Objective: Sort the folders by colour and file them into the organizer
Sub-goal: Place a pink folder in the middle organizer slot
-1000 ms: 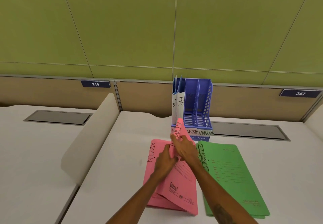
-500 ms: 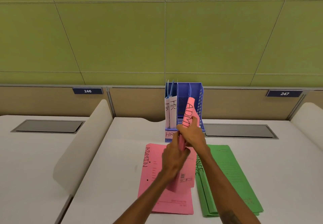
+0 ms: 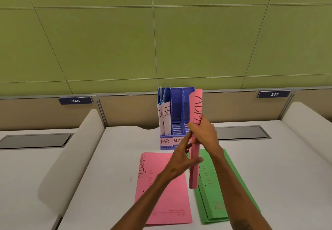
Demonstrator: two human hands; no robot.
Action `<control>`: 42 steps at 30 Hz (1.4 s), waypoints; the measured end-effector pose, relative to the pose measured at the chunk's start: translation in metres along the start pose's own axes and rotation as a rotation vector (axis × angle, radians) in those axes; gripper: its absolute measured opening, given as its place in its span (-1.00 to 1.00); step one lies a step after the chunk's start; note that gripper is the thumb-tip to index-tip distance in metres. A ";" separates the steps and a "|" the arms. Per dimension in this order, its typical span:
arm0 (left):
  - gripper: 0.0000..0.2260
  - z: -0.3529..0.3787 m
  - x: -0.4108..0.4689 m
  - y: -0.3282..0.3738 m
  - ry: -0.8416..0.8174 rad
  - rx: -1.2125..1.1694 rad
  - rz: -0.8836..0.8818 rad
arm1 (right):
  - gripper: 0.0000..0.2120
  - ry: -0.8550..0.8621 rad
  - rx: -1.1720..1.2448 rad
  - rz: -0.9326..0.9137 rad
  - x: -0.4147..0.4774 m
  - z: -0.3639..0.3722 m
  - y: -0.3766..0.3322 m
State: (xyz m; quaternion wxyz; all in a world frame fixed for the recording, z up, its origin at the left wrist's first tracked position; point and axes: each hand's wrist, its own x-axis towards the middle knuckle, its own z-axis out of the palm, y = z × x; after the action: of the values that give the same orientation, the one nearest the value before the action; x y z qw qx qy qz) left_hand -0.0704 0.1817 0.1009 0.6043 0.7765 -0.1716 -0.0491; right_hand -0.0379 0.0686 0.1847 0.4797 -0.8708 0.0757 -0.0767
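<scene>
A pink folder marked ADMIN (image 3: 196,107) stands upright on edge in the air, in front of the blue organizer (image 3: 177,104). My right hand (image 3: 203,132) grips its spine near the middle. My left hand (image 3: 181,159) touches its lower part with spread fingers. The organizer has slots labelled HR and ADMIN; two white-spined blue HR folders (image 3: 164,120) stand in the left slot, and the others show no folders. A second pink ADMIN folder (image 3: 161,185) lies flat on the desk. Green folders (image 3: 221,193) lie to its right.
The white desk (image 3: 116,158) has curved white dividers at left (image 3: 71,150) and right (image 3: 309,122). Grey cable hatches sit behind, at left (image 3: 34,140) and at right (image 3: 242,132). A tan back panel with plates 246 and 247 and a green wall close the rear.
The pink folder was lifted off the flat pink one and turned upright. It has risen toward the organizer, with both hands following it.
</scene>
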 end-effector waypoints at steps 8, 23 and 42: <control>-0.22 -0.005 0.005 -0.007 -0.147 0.160 0.056 | -0.71 -0.115 0.062 -0.032 0.000 -0.014 0.007; -0.26 -0.007 0.038 -0.016 0.154 0.285 0.093 | -0.71 0.123 0.059 -0.091 0.015 0.001 -0.002; -0.36 -0.030 0.083 -0.035 0.203 0.275 -0.064 | -0.59 0.250 0.136 -0.178 0.089 0.046 -0.011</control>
State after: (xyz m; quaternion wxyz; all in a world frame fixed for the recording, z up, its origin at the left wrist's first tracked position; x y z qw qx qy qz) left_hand 0.0229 0.1900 0.0867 0.5045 0.8580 -0.0902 0.0343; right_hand 0.0591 0.0946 0.1750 0.5157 -0.8232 0.0517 -0.2316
